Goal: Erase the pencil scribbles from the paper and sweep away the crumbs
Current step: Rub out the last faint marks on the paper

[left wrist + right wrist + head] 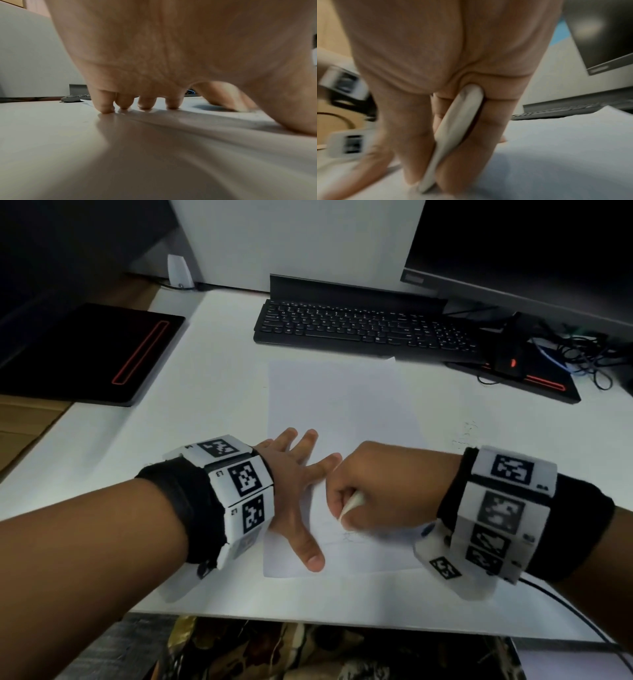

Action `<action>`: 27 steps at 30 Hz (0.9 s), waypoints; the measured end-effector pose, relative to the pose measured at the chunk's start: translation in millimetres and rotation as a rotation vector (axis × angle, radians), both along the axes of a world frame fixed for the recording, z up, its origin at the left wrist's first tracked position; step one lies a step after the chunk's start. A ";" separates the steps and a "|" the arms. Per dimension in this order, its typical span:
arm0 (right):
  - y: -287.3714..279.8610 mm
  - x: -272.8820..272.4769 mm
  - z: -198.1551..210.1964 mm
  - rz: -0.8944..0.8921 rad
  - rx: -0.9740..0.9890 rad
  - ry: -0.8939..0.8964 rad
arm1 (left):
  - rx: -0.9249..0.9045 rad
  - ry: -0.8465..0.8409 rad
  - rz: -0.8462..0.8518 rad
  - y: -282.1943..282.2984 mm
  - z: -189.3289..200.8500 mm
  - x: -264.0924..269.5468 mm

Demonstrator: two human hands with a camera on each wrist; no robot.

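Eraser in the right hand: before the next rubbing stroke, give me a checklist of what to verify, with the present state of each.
1. Eraser gripped by the right hand: ok, fingers are curled round it.
2. Eraser tip down on the paper: ok in the head view.
3. Paper held steady: ok, the left hand lies flat with spread fingers pressing its left edge.
4. Scribbles gone: not ok, faint pencil lines remain beside the tip.
5. Crumbs swept: not ok, specks lie on the desk right of the paper.
6. Paper undamaged under the eraser: cannot tell, hidden.
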State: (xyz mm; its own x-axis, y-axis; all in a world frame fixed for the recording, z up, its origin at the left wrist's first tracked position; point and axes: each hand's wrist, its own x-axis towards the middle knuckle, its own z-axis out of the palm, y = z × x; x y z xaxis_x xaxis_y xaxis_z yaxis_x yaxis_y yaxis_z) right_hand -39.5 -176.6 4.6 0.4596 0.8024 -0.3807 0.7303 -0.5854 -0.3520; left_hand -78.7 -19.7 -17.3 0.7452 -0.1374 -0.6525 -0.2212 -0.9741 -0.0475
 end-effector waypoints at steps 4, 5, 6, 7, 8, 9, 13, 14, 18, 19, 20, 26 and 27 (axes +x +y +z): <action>-5.1 6.4 1.6 -0.024 0.000 -0.025 | 0.004 0.004 -0.006 1.5 -1.7 1.1; -7.9 11.6 2.2 -0.078 0.007 -0.044 | 0.003 0.007 -0.001 1.4 -1.7 1.0; -9.1 12.7 2.6 -0.098 0.007 -0.047 | 0.004 0.009 0.001 0.9 -1.3 0.9; -8.6 10.1 2.2 -0.073 0.000 -0.037 | 0.007 0.011 -0.002 0.8 -0.9 1.1; -6.7 4.2 1.3 -0.019 -0.012 -0.018 | 0.009 0.012 -0.006 0.7 -0.3 1.2; -5.3 -1.0 -0.7 0.036 -0.025 0.007 | 0.009 0.013 -0.012 0.7 -0.4 1.5; -9.4 12.8 3.5 -0.067 -0.013 -0.044 | 0.006 0.018 -0.001 1.4 -1.6 1.9; -10.3 14.7 4.4 -0.100 -0.011 -0.051 | 0.002 0.020 0.003 1.6 -1.7 1.3; -8.0 -2.3 -0.6 0.031 -0.036 0.014 | -0.001 0.029 -0.006 1.6 -0.3 1.8; -9.0 0.7 -0.2 0.022 -0.035 0.011 | 0.000 0.029 -0.007 1.2 -0.7 2.3; -10.9 7.2 1.6 -0.019 -0.033 -0.013 | 0.003 0.030 -0.004 1.0 -0.9 2.6; -14.3 2.1 -1.0 -0.002 -0.020 0.014 | -0.004 0.030 0.003 2.0 -2.3 3.1; -16.3 3.6 -0.6 -0.002 -0.023 0.019 | -0.007 0.031 0.003 1.8 -2.5 3.3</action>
